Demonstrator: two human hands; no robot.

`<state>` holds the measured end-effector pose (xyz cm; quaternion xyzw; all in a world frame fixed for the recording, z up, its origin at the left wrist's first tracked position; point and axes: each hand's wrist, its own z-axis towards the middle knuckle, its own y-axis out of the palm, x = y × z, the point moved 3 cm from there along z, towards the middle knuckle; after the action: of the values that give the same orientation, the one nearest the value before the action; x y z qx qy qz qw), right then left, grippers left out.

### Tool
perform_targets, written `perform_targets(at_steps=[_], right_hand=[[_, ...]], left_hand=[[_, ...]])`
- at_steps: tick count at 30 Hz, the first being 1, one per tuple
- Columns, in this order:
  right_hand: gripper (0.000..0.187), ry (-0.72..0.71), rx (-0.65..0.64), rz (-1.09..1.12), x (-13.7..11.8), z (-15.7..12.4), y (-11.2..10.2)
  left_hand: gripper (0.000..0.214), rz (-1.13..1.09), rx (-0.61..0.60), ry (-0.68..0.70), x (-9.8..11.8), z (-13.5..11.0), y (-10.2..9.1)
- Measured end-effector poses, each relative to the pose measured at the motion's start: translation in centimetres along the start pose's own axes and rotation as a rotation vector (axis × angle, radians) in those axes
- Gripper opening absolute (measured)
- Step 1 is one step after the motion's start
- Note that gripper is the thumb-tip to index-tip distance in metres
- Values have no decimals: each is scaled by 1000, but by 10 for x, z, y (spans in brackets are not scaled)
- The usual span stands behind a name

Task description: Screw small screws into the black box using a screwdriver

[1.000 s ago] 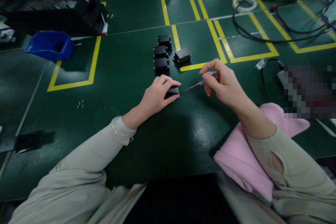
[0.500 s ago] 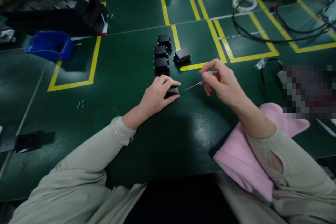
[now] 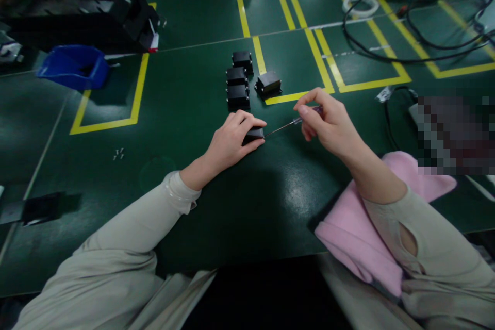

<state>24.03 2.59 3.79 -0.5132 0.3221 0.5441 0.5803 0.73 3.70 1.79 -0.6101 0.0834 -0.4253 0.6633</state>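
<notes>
On the table [image 3: 185, 113], the left hand [image 3: 231, 140] is clamped over a small black box [image 3: 255, 134] while the right hand [image 3: 330, 128] pinches a slim screwdriver [image 3: 288, 126] whose tip meets that box's right side; four like boxes [image 3: 237, 83] just beyond it look finished, this one seemingly underway.

My left hand [image 3: 232, 140] lies palm down, fingers curled and pressed over a small black box [image 3: 254, 135], thumb along its near side. My left forearm runs in from the lower left, with the sleeve reaching the wrist. My right hand [image 3: 328, 126] is raised a little, thumb and fingertips pinched on a thin screwdriver [image 3: 289, 125]. The wrist is bent and the bare forearm comes in from the lower right.
</notes>
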Motion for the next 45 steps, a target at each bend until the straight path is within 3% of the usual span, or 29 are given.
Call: perform_targets(at_steps=[3, 9, 14, 19, 25, 31, 37, 42, 45], right_hand=[[29, -1, -9, -24, 0, 0, 0], [16, -11, 2, 25, 0, 0, 1], [25, 15, -7, 27, 1, 0, 1], [20, -8, -6, 27, -1, 0, 0], [32, 28, -11, 31, 0, 0, 0], [18, -6, -13, 37, 0, 0, 1], [31, 29, -29, 19, -3, 0, 1], [19, 21, -23, 32, -3, 0, 0], [21, 35, -26, 39, -3, 0, 0]], left_hand=[[33, -7, 0, -3, 1, 0, 0], [33, -8, 9, 8, 1, 0, 0], [33, -6, 3, 2, 0, -1, 0], [33, -7, 6, 8, -1, -1, 0], [33, -11, -7, -10, 0, 0, 0], [33, -6, 8, 5, -1, 0, 1], [33, -3, 7, 12, -2, 0, 1], [32, -4, 2, 5, -1, 0, 1], [32, -5, 2, 8, -1, 0, 0]])
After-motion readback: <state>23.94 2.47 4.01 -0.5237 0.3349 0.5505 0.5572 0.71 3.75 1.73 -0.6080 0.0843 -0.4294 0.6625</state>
